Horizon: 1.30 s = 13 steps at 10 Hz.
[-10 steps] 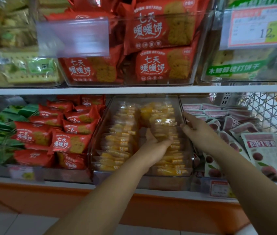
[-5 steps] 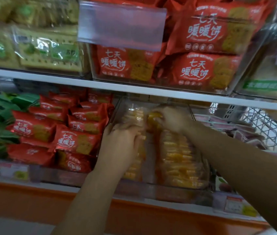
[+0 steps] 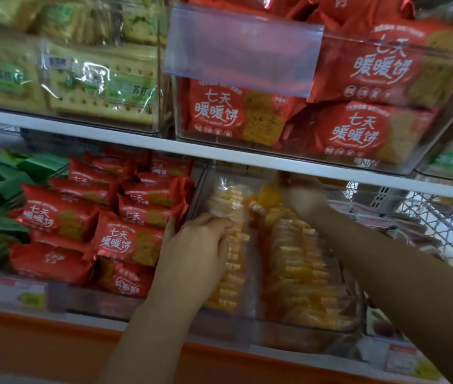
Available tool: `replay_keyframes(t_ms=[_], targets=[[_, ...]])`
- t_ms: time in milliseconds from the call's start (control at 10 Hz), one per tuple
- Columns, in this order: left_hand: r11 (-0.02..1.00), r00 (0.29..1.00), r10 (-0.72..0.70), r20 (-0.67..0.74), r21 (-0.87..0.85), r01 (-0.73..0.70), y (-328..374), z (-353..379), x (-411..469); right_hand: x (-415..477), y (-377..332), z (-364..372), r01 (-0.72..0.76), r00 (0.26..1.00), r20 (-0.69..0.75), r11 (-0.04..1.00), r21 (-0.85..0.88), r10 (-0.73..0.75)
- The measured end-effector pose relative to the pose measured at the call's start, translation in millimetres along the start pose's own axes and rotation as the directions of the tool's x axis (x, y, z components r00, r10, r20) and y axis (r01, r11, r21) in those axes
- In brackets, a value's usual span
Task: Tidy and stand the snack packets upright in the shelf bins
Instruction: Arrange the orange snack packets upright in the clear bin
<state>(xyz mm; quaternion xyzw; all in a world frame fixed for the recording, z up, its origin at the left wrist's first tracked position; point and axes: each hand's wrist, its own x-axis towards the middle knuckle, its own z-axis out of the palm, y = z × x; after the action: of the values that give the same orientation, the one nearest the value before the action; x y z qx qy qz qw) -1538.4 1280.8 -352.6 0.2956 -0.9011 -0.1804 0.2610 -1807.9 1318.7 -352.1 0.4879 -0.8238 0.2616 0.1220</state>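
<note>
Snack packets (image 3: pixel 297 261): yellow, two rows in clear bin (image 3: pixel 280 335).
Left hand (image 3: pixel 197 245): fingers curled over the left row.
Right hand (image 3: pixel 304 199): at bin's back, blurred; grip unclear.

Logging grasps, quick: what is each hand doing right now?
Left hand: fingers curled over the left row of yellow packets, gripping them.
Right hand: far back among the packets, blurred; cannot tell.
</note>
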Motion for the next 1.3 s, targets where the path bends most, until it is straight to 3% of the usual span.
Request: replay_keyframes(t_ms=[100, 200, 400, 600, 800, 900, 1000, 1100, 1200, 1300], targets=[[1.000, 1.000, -0.015, -0.001, -0.003, 0.015, 4, 1, -2, -18, -15, -13, -0.058, 0.998, -0.030, 0.984, -0.166, 0.054], [0.999, 1.000, -0.016, 0.014, 0.049, 0.016, 10, 4, -4, -25, -12, -28, -0.122, 0.985, -0.136, 0.981, -0.150, 0.102], [0.999, 1.000, -0.020, -0.008, 0.041, 0.020, 23, 8, -4, -42, -14, -46, -0.017, 0.984, -0.177, 0.987, -0.158, -0.011], [0.998, 1.000, -0.022, -0.008, 0.054, 0.022, 20, 5, -6, -22, -20, -30, 0.029, 0.997, 0.074, 0.951, -0.309, -0.006], [0.999, 1.000, -0.015, -0.009, 0.044, 0.016, 13, 3, -4, -20, -14, -20, 0.007, 0.948, 0.307, 0.957, -0.291, 0.087], [0.999, 1.000, -0.018, -0.026, 0.035, 0.019, 8, 0, -5, -21, -14, -22, 0.025, 0.909, 0.398, 0.937, -0.348, 0.123], [0.999, 0.999, -0.022, -0.042, 0.029, 0.023, 5, -4, -7, -26, -16, -26, 0.085, 0.866, 0.461, 0.854, -0.513, 0.191], [1.000, 0.999, -0.020, -0.048, 0.022, 0.021, 4, -7, -9, -31, -21, -31, 0.156, 0.855, 0.489, 0.812, -0.563, 0.175], [1.000, 0.998, -0.021, -0.051, 0.010, 0.021, 5, -8, -8, -39, -41, -26, 0.211, 0.917, 0.397, 0.872, -0.443, -0.020], [1.000, 0.999, -0.023, -0.042, 0.002, 0.023, 8, -7, -8, -40, -53, -12, 0.396, 0.804, 0.574, 0.858, -0.326, -0.153]])
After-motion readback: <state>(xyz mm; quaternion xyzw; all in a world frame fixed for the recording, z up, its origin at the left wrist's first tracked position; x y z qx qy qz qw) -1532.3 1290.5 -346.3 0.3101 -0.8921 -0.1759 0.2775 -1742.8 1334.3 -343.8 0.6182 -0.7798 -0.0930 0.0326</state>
